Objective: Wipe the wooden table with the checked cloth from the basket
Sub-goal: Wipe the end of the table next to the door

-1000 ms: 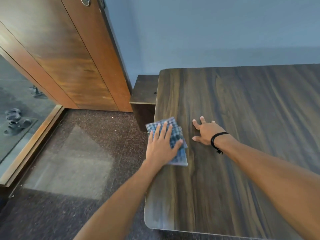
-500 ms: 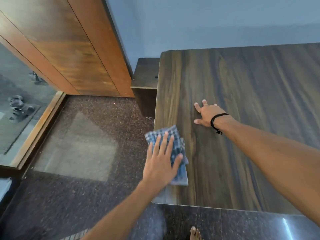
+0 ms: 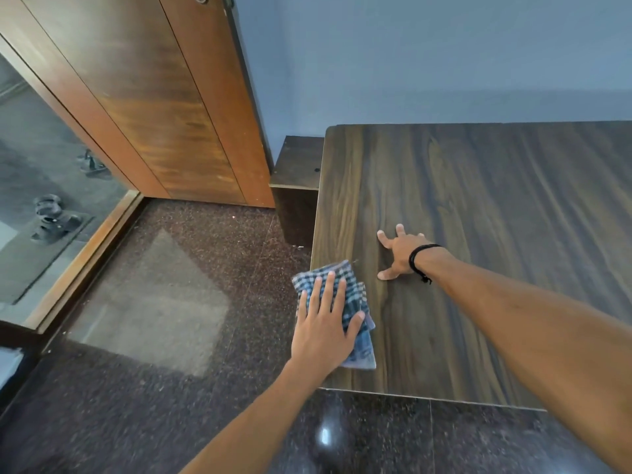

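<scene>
Since a second ago our left hand (image 3: 323, 333) has dragged the checked cloth (image 3: 355, 292) back along the table's left edge, from level with the right hand (image 3: 400, 251) to the near-left corner. Right hand hasn't shifted.

Left hand: flat, fingers straight and slightly fanned, palm pressing the cloth down, no pinch. Right hand: fingers spread, braced on the bare wooden table (image 3: 496, 217) just beyond the cloth, not touching it, black wristband (image 3: 419, 256) on the wrist.

Cloth is a folded oblong on the near-left corner. Its left side and far-left corner hang off the table edge over the dark floor (image 3: 171, 285). The long axis runs near-to-far, roughly parallel to the left edge and with the grain. The far short end points to the wall, tilted slightly left.

We judge this as mid-wipe, with only the left strip covered. To do it well:
- keep palm pressure even and the folds stacked
- bring the cloth fully onto the top so the overhang doesn't drag
- run overlapping lanes rightward, moving the brace hand out of the way

The basket is out of frame.
</scene>
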Tool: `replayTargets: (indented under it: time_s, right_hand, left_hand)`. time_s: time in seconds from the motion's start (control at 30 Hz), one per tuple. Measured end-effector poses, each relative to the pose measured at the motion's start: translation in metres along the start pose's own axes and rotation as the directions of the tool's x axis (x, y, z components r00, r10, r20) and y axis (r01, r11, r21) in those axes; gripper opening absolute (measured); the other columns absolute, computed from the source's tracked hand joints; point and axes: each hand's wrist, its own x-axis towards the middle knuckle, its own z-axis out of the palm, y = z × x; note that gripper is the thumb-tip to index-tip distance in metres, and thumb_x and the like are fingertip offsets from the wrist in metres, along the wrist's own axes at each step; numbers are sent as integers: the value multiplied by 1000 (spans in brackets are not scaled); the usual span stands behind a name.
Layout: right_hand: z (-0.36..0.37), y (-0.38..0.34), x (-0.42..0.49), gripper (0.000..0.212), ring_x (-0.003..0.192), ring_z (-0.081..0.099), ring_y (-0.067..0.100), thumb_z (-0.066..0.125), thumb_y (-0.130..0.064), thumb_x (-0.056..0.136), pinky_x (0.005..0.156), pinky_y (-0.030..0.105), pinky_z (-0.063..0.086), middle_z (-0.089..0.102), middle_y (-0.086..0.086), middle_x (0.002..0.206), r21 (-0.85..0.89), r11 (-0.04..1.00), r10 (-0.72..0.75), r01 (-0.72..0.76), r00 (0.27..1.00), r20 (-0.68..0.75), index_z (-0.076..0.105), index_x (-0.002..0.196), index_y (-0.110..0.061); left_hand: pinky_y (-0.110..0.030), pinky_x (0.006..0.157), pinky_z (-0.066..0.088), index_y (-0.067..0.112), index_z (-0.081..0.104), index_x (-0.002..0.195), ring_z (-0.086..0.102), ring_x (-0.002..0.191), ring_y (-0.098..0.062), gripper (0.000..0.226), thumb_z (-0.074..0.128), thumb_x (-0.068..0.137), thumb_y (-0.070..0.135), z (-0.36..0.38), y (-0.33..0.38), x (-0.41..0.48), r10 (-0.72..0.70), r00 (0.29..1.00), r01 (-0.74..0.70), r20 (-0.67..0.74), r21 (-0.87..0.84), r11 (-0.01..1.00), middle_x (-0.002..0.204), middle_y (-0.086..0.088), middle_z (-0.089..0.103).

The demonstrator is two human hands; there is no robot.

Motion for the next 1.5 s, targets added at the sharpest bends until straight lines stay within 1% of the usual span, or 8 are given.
replayTargets:
  time_s: [0.17,0.4,0.53,0.63,0.87,1.1,1.3,1.5]
  right_hand:
    - [19,-9,-21,92,148,25,39,52,-60,96,122,52,18,-3,22,165,-9,999,-44,43,995,-88,-3,161,-25]
    - [61,-17,-66,108,150,6,47,63,-66,86,120,51,20,-10,9,167,56,995,-78,81,995,-63,-5,161,-29]
    - [76,-20,-83,103,151,4,46,61,-61,90,121,50,16,-11,11,167,50,993,-101,104,993,-65,-5,161,-28]
    - [76,-20,-85,109,150,1,48,66,-59,87,121,51,13,-14,12,166,59,991,-119,121,992,-43,-7,160,-27]
    - [74,-18,-80,116,151,11,44,69,-65,81,124,50,11,-13,17,166,48,991,-123,126,991,-61,-7,160,-26]
    - [75,-19,-83,113,150,3,48,70,-61,83,123,50,13,-13,13,166,63,991,-118,122,991,-57,-6,160,-29]
    - [74,-20,-77,117,150,9,46,72,-63,80,124,51,12,-11,15,166,72,992,-103,108,992,-67,-5,160,-29]
    - [79,-16,-82,112,150,2,48,73,-57,82,120,54,22,-11,7,168,114,986,-114,121,991,-66,-3,160,-33]
  left_hand:
    - [-44,125,-2,27,-9,159,-22,151,-18,79,-2,95,72,4,3,-42,-1,1000,0,31,14,1000,164,5,-20]
    - [-45,125,-2,25,-2,160,-10,154,-19,74,13,100,66,-3,6,-2,-66,998,66,21,2,998,167,2,-9]
    - [-44,125,-4,26,-6,160,-16,152,-18,77,7,97,69,2,15,-47,-43,999,43,22,2,999,166,4,-14]
    - [-42,125,-5,28,-10,158,-20,151,-16,78,6,96,71,8,14,-75,-13,999,12,37,20,1000,164,7,-18]
    - [-44,125,-3,28,-4,160,-14,153,-16,75,11,99,68,0,8,-25,-53,998,53,29,-12,999,167,5,-12]
    - [-39,123,-10,29,-9,159,-18,152,-16,73,5,99,67,12,26,-86,-23,1000,23,-12,26,999,163,7,-19]
    - [-44,125,-4,28,-7,159,-14,153,-17,72,10,100,65,0,14,-37,-60,998,60,32,10,998,166,5,-13]
    - [-38,121,-15,29,-16,157,-26,149,-16,70,4,100,64,11,33,-100,4,1000,-4,28,12,1000,161,7,-27]
